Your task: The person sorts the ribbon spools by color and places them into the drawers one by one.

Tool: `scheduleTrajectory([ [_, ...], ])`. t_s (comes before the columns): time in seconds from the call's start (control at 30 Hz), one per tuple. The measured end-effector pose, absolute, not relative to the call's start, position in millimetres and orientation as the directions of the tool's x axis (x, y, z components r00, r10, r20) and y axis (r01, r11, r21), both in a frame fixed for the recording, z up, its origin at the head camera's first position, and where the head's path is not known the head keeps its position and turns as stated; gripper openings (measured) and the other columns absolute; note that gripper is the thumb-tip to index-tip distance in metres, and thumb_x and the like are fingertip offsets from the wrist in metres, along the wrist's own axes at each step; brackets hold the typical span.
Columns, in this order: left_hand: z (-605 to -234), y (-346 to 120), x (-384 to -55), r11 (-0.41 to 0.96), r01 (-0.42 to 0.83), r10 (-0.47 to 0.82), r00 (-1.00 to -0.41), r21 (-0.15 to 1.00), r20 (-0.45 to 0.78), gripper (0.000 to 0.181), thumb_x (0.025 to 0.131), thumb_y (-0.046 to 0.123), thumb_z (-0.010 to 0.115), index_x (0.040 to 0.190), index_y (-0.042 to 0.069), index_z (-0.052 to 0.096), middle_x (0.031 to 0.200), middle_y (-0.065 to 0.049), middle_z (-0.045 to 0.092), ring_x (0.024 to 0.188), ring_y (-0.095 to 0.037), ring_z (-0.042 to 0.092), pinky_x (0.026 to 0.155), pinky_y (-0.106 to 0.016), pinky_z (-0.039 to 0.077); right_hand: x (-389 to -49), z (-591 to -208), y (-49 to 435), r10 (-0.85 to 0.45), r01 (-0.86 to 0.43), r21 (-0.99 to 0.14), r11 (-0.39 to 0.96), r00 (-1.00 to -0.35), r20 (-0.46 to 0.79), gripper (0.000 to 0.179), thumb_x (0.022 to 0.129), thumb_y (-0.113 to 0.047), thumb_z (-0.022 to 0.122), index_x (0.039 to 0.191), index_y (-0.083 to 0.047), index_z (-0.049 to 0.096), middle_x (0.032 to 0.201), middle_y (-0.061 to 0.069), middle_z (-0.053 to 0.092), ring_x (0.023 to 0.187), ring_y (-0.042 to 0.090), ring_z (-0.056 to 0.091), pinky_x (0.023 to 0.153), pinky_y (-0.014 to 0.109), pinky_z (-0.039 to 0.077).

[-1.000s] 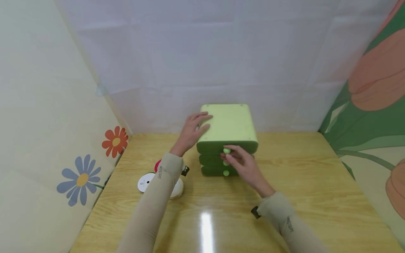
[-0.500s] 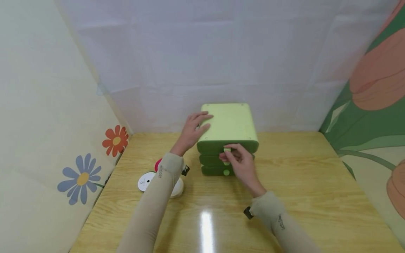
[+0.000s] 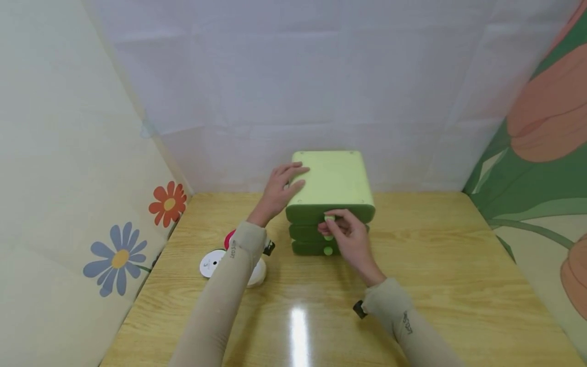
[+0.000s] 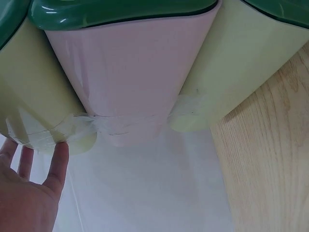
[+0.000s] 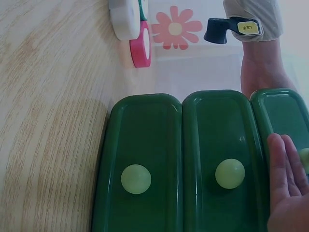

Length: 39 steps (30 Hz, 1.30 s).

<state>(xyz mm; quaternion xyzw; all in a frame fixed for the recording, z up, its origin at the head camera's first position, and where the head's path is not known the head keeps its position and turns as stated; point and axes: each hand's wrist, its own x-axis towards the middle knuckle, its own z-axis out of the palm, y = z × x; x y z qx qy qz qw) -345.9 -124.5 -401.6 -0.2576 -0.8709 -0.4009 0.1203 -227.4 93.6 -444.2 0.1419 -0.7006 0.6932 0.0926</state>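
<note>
A small three-drawer cabinet [image 3: 337, 178] with a pale green top and dark green drawer fronts stands at the back of the table. My left hand [image 3: 275, 192] rests on the top's left edge, fingers extended; in the left wrist view its fingertips touch the cabinet's pale yellow upper tier [image 4: 34, 92], beside a pink middle tier [image 4: 130, 77]. With thumb and index finger, my right hand [image 3: 352, 239] pinches the round light green knob [image 3: 329, 218] of the top drawer. The middle knob [image 5: 230, 173] and bottom knob [image 5: 136, 179] show in the right wrist view. All drawers sit closed.
Left of the cabinet, partly under my left forearm, lie a white-faced spool [image 3: 211, 263], a red spool [image 3: 229, 238] and a cream roll [image 3: 259, 274] on the wooden table [image 3: 435, 270]. A white sheet [image 3: 275, 92] hangs right behind the cabinet.
My right hand and forearm have shifted slightly left, and the thumb and index finger have come together on the top knob. The left hand and cabinet look unmoved.
</note>
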Motion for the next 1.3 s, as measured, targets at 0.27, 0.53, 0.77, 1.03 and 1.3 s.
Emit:
scheduleTrajectory([
  [0.27, -402, -123, -345, 0.530, 0.544, 0.356, -0.839, 0.650, 0.412, 0.045, 0.106, 0.046, 0.052, 0.147, 0.028, 0.058, 0.162, 0.004, 0.042, 0.150, -0.022, 0.032, 0.121, -0.057, 0.031, -227, -444, 95, -0.068, -0.336, -0.942, -0.009, -0.940, 0.336, 0.020, 0.103, -0.009, 0.064, 0.121, -0.002, 0.066, 0.102, 0.023, 0.076, 0.089, 0.021, 0.077, 0.082, 0.034, 0.064],
  [0.53, -401, -123, -345, 0.520, 0.548, 0.362, -0.836, 0.655, 0.412, 0.046, 0.106, 0.046, 0.052, 0.147, 0.028, 0.058, 0.162, 0.004, 0.042, 0.150, -0.021, 0.031, 0.121, -0.056, 0.031, -223, -443, 95, -0.066, -0.321, -0.947, -0.006, -0.945, 0.321, 0.021, 0.102, -0.009, 0.065, 0.121, -0.002, 0.066, 0.102, 0.023, 0.076, 0.089, 0.022, 0.076, 0.082, 0.035, 0.064],
  [0.77, -402, -123, -346, 0.522, 0.545, 0.361, -0.838, 0.656, 0.409, 0.045, 0.106, 0.046, 0.053, 0.147, 0.028, 0.058, 0.162, 0.004, 0.042, 0.151, -0.022, 0.031, 0.121, -0.057, 0.031, -220, -444, 95, -0.072, -0.335, -0.942, 0.000, -0.940, 0.334, 0.020, 0.102, -0.010, 0.065, 0.120, -0.002, 0.066, 0.102, 0.023, 0.076, 0.088, 0.023, 0.076, 0.081, 0.035, 0.064],
  [1.03, -399, -123, -345, 0.526, 0.537, 0.358, -0.843, 0.659, 0.401, 0.045, 0.106, 0.046, 0.053, 0.147, 0.028, 0.058, 0.163, 0.003, 0.042, 0.151, -0.023, 0.031, 0.121, -0.057, 0.031, -217, -446, 94, -0.073, -0.325, -0.945, -0.033, -0.942, 0.327, 0.020, 0.101, -0.007, 0.065, 0.120, 0.000, 0.065, 0.101, 0.025, 0.075, 0.087, 0.021, 0.076, 0.081, 0.038, 0.065],
  [1.3, -400, -123, -346, 0.526, 0.536, 0.364, -0.844, 0.660, 0.395, 0.045, 0.107, 0.046, 0.051, 0.148, 0.028, 0.058, 0.163, 0.004, 0.041, 0.151, -0.022, 0.030, 0.121, -0.057, 0.031, -212, -446, 94, -0.076, -0.307, -0.951, -0.024, -0.948, 0.308, 0.020, 0.101, -0.009, 0.065, 0.120, -0.002, 0.066, 0.101, 0.022, 0.076, 0.092, 0.038, 0.075, 0.084, 0.056, 0.061],
])
